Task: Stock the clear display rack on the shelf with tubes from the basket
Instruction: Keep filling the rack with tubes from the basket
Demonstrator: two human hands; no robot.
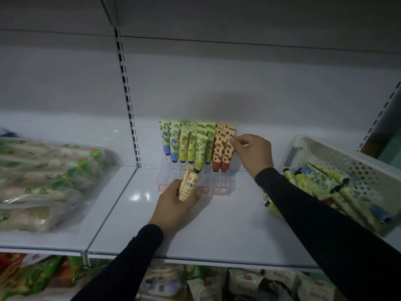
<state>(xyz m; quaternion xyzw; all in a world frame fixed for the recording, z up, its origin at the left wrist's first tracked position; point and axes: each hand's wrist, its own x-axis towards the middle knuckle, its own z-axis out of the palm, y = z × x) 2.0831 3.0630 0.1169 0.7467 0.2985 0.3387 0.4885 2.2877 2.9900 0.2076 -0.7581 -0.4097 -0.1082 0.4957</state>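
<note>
A clear display rack (221, 181) stands at the back of the white shelf (217, 224), holding several upright tubes in blue, yellow, green and strawberry-red prints. My left hand (175, 203) grips a pale yellow tube (188, 184) with a black cap, its barcode side up, just in front of the rack. My right hand (252, 152) pinches the top edge of a strawberry tube (227, 152) standing in the rack's right column. The white perforated basket (347, 168) with several loose tubes sits on the shelf at the right, behind my right forearm.
Clear bags of packaged goods (43, 181) lie on the shelf section to the left, past the slotted upright (128, 94). Snack packets (195, 281) fill the shelf below. An upper shelf overhangs above.
</note>
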